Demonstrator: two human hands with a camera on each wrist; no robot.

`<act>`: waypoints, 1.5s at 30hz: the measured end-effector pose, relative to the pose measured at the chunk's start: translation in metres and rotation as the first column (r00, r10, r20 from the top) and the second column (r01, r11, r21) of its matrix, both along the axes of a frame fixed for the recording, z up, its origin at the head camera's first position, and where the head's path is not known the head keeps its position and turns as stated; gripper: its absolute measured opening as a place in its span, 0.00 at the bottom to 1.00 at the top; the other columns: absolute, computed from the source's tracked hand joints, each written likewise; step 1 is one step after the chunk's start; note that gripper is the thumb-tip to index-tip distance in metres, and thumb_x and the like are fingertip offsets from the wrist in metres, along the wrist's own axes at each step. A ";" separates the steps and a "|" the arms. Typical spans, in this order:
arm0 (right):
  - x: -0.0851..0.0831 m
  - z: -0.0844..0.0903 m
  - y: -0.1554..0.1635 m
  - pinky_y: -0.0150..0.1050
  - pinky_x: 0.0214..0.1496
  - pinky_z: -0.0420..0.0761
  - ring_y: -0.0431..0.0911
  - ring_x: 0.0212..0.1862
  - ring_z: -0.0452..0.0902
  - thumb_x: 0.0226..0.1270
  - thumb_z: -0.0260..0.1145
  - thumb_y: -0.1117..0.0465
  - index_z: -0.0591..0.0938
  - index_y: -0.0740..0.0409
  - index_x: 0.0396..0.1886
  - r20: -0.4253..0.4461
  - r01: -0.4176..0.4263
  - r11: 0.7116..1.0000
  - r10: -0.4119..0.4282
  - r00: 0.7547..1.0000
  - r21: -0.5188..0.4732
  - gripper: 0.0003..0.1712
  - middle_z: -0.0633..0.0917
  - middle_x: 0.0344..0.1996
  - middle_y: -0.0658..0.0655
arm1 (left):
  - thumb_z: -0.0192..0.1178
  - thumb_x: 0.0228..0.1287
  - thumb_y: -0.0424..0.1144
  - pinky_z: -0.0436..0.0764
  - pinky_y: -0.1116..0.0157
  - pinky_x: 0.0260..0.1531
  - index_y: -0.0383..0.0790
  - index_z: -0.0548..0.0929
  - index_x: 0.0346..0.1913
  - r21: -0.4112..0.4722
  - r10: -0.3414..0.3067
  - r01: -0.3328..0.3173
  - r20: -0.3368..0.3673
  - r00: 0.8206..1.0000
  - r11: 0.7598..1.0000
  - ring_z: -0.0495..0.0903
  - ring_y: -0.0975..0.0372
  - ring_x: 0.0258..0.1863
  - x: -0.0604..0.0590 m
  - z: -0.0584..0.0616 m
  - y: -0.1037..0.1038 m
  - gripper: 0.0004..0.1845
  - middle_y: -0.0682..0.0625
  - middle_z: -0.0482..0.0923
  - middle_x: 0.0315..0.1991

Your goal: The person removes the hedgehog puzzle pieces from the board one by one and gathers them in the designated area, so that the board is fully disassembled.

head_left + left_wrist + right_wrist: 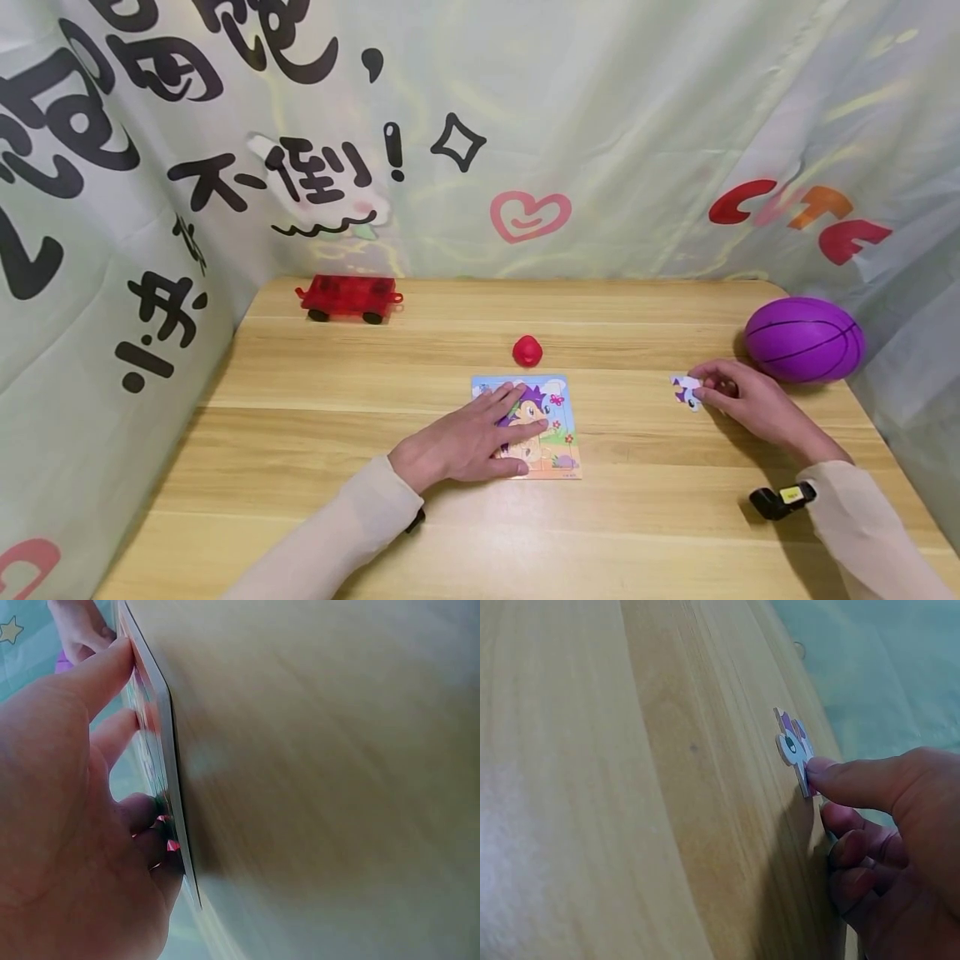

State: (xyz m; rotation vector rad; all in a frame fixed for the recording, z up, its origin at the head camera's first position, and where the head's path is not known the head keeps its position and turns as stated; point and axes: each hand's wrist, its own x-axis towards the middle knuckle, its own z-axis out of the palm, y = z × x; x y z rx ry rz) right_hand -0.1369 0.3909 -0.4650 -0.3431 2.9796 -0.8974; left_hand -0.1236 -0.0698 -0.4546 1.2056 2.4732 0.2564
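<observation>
Fingers of the left hand lie spread flat on the puzzle board mid-table, apparently steadying it, while the right hand pinches a loose puzzle piece on the wooden table near the purple ball

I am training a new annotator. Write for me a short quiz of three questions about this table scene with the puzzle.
1. True or false: the left hand lies flat on the puzzle board.
2. What does the right hand touch?
A. the purple ball
B. a loose puzzle piece
C. the red toy cart
3. Fill in: behind the board stands a small ___ object.

Key: 1 true; 2 B; 3 red.
</observation>
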 end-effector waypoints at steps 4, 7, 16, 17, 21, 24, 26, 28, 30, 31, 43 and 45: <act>0.001 0.001 0.000 0.29 0.34 0.70 0.33 0.35 0.70 0.77 0.73 0.63 0.86 0.63 0.57 -0.003 0.003 1.000 -0.003 1.000 -0.014 0.14 0.82 0.37 0.50 | 0.50 0.84 0.64 0.47 0.53 0.90 0.67 0.57 0.88 0.005 -0.001 0.001 0.000 1.000 1.000 0.37 0.50 0.91 0.000 0.000 0.000 0.36 0.42 0.38 0.91; 0.003 0.002 0.001 0.28 0.35 0.70 0.32 0.35 0.71 0.78 0.73 0.62 0.85 0.62 0.60 -0.017 0.004 1.000 -0.005 1.000 -0.025 0.16 0.82 0.37 0.51 | 0.51 0.85 0.64 0.48 0.53 0.90 0.66 0.58 0.88 0.006 -0.006 0.006 -0.010 1.000 1.000 0.37 0.49 0.91 0.000 0.000 0.000 0.36 0.41 0.38 0.91; -0.001 0.013 -0.034 0.28 0.35 0.77 0.29 0.36 0.76 0.77 0.72 0.63 0.85 0.63 0.61 -0.099 -0.023 0.997 0.016 0.995 -0.067 0.17 0.86 0.40 0.55 | 0.50 0.85 0.65 0.50 0.52 0.89 0.66 0.58 0.88 -0.002 -0.012 0.012 -0.040 0.999 1.000 0.39 0.49 0.91 0.002 0.000 0.000 0.36 0.40 0.40 0.91; -0.002 0.014 -0.042 0.28 0.36 0.78 0.29 0.37 0.76 0.77 0.72 0.64 0.86 0.63 0.60 -0.115 -0.036 0.997 0.028 0.993 -0.072 0.16 0.86 0.39 0.55 | 0.50 0.85 0.65 0.50 0.52 0.89 0.66 0.58 0.88 0.002 -0.011 0.011 -0.037 0.999 1.000 0.39 0.49 0.91 0.002 0.000 -0.001 0.36 0.40 0.40 0.91; -0.003 0.017 -0.080 0.28 0.39 0.82 0.32 0.38 0.78 0.76 0.73 0.66 0.88 0.63 0.56 -0.150 -0.096 0.992 0.083 0.985 -0.078 0.13 0.87 0.39 0.54 | 0.50 0.85 0.64 0.50 0.50 0.89 0.66 0.57 0.88 0.028 -0.011 0.012 -0.026 1.000 1.000 0.38 0.48 0.91 0.002 0.000 -0.003 0.36 0.40 0.38 0.91; -0.003 0.018 -0.109 0.30 0.42 0.85 0.36 0.40 0.80 0.76 0.73 0.66 0.88 0.61 0.55 -0.104 -0.122 0.989 0.113 0.988 -0.086 0.12 0.87 0.41 0.53 | 0.51 0.85 0.63 0.49 0.50 0.89 0.65 0.58 0.88 0.036 -0.014 0.015 -0.032 0.999 0.999 0.38 0.48 0.91 0.002 0.001 -0.004 0.36 0.39 0.39 0.91; -0.004 0.018 -0.127 0.32 0.43 0.86 0.39 0.41 0.81 0.77 0.72 0.65 0.88 0.61 0.55 -0.071 -0.139 0.985 0.132 0.989 -0.098 0.11 0.87 0.42 0.53 | 0.51 0.84 0.64 0.49 0.50 0.90 0.66 0.59 0.88 0.032 -0.007 0.008 -0.032 0.999 0.999 0.38 0.48 0.91 0.002 0.002 -0.007 0.35 0.40 0.39 0.91; -0.005 0.017 -0.143 0.33 0.44 0.86 0.41 0.42 0.82 0.77 0.72 0.65 0.88 0.60 0.55 -0.043 -0.154 0.982 0.150 0.988 -0.111 0.11 0.87 0.43 0.52 | 0.51 0.84 0.64 0.48 0.50 0.90 0.66 0.60 0.87 0.027 0.004 -0.003 -0.027 1.000 1.000 0.37 0.48 0.91 0.001 0.003 -0.010 0.35 0.42 0.40 0.91; -0.007 0.015 -0.158 0.33 0.43 0.86 0.42 0.41 0.81 0.77 0.72 0.65 0.88 0.59 0.55 -0.027 -0.171 0.978 0.169 0.985 -0.121 0.11 0.87 0.42 0.51 | 0.51 0.84 0.64 0.47 0.50 0.90 0.66 0.61 0.87 0.025 0.015 -0.015 -0.020 1.000 1.000 0.37 0.48 0.91 0.000 0.005 -0.013 0.35 0.42 0.40 0.91; -0.008 0.014 -0.164 0.33 0.43 0.85 0.41 0.41 0.81 0.77 0.72 0.65 0.89 0.58 0.54 -0.022 -0.183 0.975 0.182 0.983 -0.127 0.10 0.87 0.42 0.50 | 0.51 0.84 0.64 0.47 0.50 0.90 0.66 0.61 0.87 0.025 0.020 -0.020 -0.018 1.000 0.999 0.37 0.47 0.91 0.000 0.005 -0.015 0.34 0.41 0.40 0.91; -0.017 0.001 -0.207 0.35 0.46 0.85 0.39 0.41 0.80 0.75 0.76 0.60 0.89 0.54 0.47 0.049 -0.248 0.965 0.252 0.966 -0.084 0.06 0.85 0.39 0.47 | 0.51 0.85 0.63 0.48 0.49 0.90 0.66 0.60 0.87 0.007 0.020 -0.020 0.000 1.000 1.000 0.37 0.46 0.91 0.000 0.002 -0.022 0.34 0.40 0.39 0.91; -0.018 0.001 -0.209 0.35 0.45 0.85 0.39 0.40 0.79 0.75 0.76 0.61 0.89 0.54 0.46 0.049 -0.253 0.964 0.258 0.965 -0.079 0.05 0.85 0.38 0.47 | 0.50 0.85 0.63 0.48 0.49 0.90 0.66 0.60 0.87 0.007 0.021 -0.021 0.005 1.000 1.000 0.37 0.46 0.91 0.000 0.002 -0.023 0.34 0.40 0.39 0.91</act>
